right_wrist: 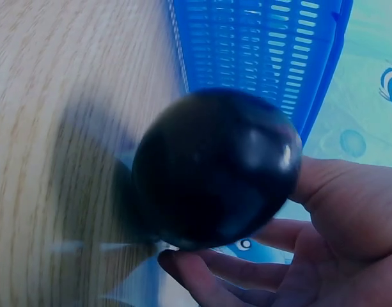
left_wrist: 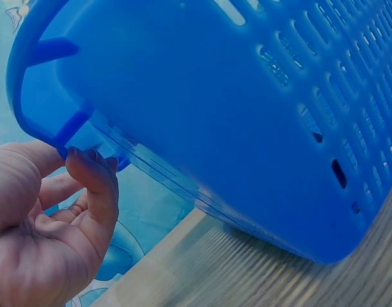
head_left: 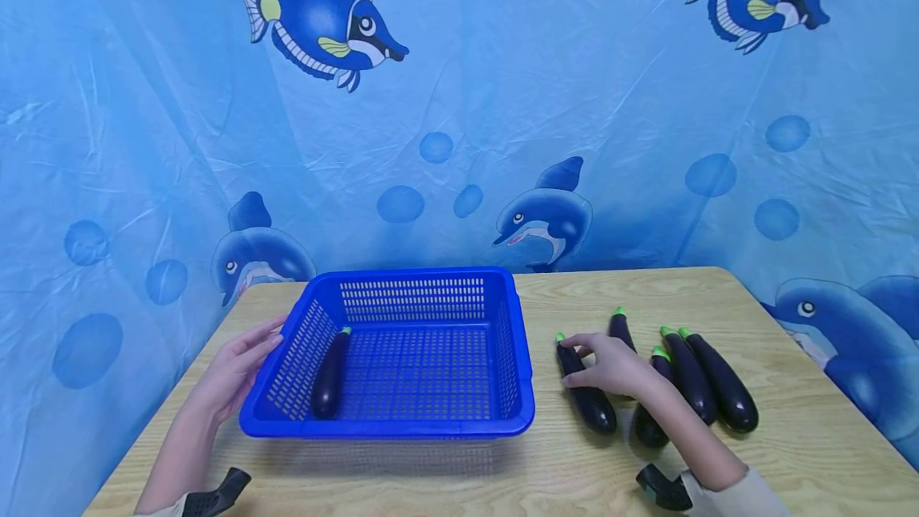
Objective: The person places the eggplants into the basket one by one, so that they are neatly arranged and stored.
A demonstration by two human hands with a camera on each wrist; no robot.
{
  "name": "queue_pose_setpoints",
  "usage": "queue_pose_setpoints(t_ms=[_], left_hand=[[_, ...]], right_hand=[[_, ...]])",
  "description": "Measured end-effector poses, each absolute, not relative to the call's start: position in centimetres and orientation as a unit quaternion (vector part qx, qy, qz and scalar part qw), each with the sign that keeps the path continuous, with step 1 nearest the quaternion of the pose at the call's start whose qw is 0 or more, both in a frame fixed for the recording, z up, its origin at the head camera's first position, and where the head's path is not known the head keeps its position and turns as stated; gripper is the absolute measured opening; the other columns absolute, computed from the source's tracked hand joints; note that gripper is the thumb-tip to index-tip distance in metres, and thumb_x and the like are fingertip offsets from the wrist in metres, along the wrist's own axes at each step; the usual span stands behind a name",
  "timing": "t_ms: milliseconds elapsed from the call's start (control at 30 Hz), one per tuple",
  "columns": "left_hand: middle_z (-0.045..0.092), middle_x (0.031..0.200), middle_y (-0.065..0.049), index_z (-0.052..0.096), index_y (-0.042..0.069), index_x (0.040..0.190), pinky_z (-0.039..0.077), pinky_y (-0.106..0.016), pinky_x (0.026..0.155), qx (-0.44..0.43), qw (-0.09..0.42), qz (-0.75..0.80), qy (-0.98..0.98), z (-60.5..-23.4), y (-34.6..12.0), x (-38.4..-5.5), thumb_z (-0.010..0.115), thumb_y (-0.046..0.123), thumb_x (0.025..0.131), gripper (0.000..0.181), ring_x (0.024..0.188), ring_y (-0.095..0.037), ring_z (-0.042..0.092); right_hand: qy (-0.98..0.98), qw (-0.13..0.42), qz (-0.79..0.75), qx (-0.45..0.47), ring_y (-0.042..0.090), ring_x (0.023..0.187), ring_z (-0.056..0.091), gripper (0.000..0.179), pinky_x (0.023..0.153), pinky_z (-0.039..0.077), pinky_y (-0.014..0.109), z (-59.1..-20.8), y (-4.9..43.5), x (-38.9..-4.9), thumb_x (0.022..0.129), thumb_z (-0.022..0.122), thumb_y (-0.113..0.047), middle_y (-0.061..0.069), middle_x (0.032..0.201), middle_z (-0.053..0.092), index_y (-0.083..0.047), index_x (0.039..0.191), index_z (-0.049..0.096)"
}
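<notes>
A blue plastic basket [head_left: 388,428] with slotted walls stands on the wooden table. My left hand [head_left: 233,373] is at its left side; in the left wrist view the curled fingers [left_wrist: 96,185] hold the rim from outside. Inside the basket, towards the left wall, lies one dark purple eggplant [head_left: 329,380] with a green tip. To the right of the basket, my right hand [head_left: 616,365] grips another eggplant [head_left: 594,412] near its green end, thumb and fingers on either side. Its round, glossy bottom end [right_wrist: 215,173] fills the middle of the right wrist view.
Several more eggplants lie on the table [head_left: 574,493] right of and under the right forearm: a small one [head_left: 620,327] behind the hand, one [head_left: 649,428] in front, and two side by side [head_left: 725,385] farther right. A blue sea-themed curtain [head_left: 459,102] hangs behind the table.
</notes>
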State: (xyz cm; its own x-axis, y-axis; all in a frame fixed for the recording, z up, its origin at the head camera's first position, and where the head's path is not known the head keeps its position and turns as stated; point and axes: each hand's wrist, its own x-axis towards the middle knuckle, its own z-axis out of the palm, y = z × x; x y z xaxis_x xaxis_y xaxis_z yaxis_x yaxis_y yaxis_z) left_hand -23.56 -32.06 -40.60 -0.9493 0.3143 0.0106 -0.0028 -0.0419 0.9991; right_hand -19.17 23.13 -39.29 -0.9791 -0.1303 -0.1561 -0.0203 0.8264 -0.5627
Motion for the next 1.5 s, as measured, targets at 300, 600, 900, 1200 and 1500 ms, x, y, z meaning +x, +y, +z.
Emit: queue_pose_setpoints(t_ms=[300,600,900,1200,1500], left_hand=[[0.074,0.122,0.008,0.063,0.036,0.134,0.062,-0.03,0.086,0.11,0.117,0.722,0.673,-40.7,-32.2,-23.4,0.045,0.017,0.115,0.032,0.106,-0.012,0.074],[0.074,0.122,0.01,0.06,0.034,0.138,0.062,-0.029,0.087,0.1,0.115,0.718,0.68,-40.6,-32.2,-23.3,0.045,0.018,0.115,0.032,0.107,-0.011,0.073],[0.074,0.123,0.008,0.062,0.033,0.138,0.062,-0.03,0.086,0.109,0.119,0.722,0.673,-40.7,-32.3,-23.5,0.045,0.016,0.115,0.033,0.107,-0.012,0.073],[0.074,0.123,0.009,0.059,0.031,0.141,0.063,-0.03,0.086,0.098,0.12,0.72,0.676,-40.6,-32.2,-23.6,0.046,0.018,0.115,0.032,0.107,-0.012,0.074],[0.073,0.124,0.011,0.058,0.03,0.144,0.062,-0.029,0.088,0.104,0.117,0.716,0.68,-40.6,-32.2,-23.7,0.045,0.017,0.115,0.034,0.109,-0.01,0.073]], right_hand=[[0.928,0.132,-0.348,-0.024,0.027,0.089,0.068,0.067,0.062,0.057,0.038,-39.4,23.3,-19.2,0.087,0.088,-0.016,0.035,0.128,0.063,0.002,0.144,0.058],[0.912,0.14,-0.386,-0.005,0.031,0.093,0.071,0.068,0.064,0.063,0.041,-39.3,23.3,-19.4,0.088,0.085,-0.011,0.036,0.124,0.063,0.003,0.147,0.054],[0.897,0.138,-0.419,-0.002,0.036,0.1,0.073,0.074,0.071,0.065,0.047,-39.3,23.6,-19.5,0.09,0.084,-0.01,0.036,0.125,0.064,0.004,0.152,0.046],[0.877,0.142,-0.458,-0.008,0.035,0.1,0.074,0.079,0.074,0.065,0.048,-38.9,24.1,-19.4,0.091,0.083,-0.011,0.038,0.129,0.06,0.005,0.155,0.04],[0.87,0.139,-0.473,-0.001,0.035,0.098,0.074,0.08,0.073,0.065,0.047,-38.7,24.2,-19.3,0.092,0.081,-0.011,0.04,0.132,0.058,0.004,0.157,0.037]])
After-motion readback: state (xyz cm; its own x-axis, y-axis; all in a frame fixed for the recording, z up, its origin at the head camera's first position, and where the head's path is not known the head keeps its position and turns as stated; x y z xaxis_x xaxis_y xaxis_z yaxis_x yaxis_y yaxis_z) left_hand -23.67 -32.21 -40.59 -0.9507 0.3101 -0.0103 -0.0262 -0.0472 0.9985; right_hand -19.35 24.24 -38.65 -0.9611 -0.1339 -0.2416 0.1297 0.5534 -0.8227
